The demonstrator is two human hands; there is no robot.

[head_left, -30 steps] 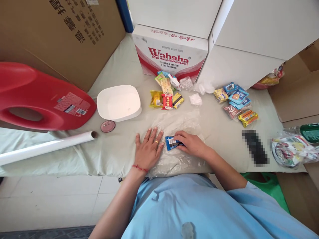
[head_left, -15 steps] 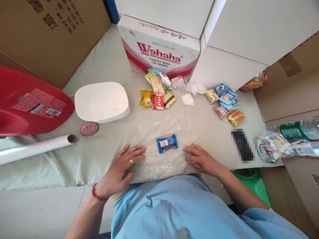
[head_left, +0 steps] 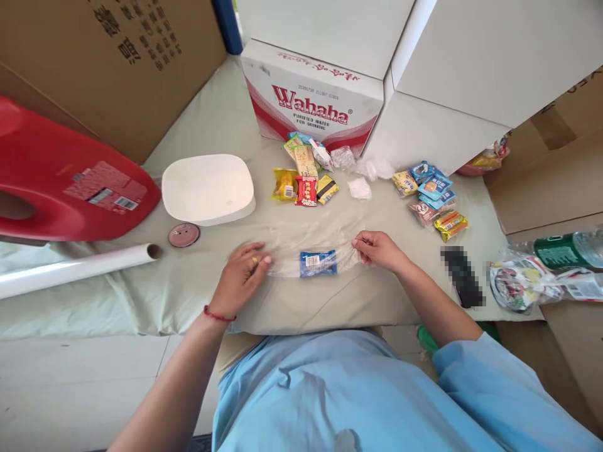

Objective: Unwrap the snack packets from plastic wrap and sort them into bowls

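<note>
A sheet of clear plastic film (head_left: pixel 306 235) lies on the cloth-covered table, its near edge folded over a blue snack packet (head_left: pixel 318 263) that shows through it. At the film's left side, my left hand (head_left: pixel 245 273) has thumb and forefinger closed on the edge; its other fingers are slightly blurred. My right hand (head_left: pixel 379 249) pinches the opposite side of the film between thumb and fingertips. The packet lies flat between my two hands, and neither hand touches it.
Farther back are a white plastic basin (head_left: pixel 207 188), a pile of snack packets (head_left: pixel 306 182) and crumpled film (head_left: pixel 360 188). More packets (head_left: pixel 433 191) lie right. A red jug (head_left: pixel 80 176), film roll (head_left: pixel 80 270) and round pink tin (head_left: pixel 183 235) stand left; a Wahaha carton (head_left: pixel 315 100) is behind.
Both hands went from resting flat on the film to gripping its sides. The near edge has come up and away from my body, over the blue packet. The view has shifted slightly.
</note>
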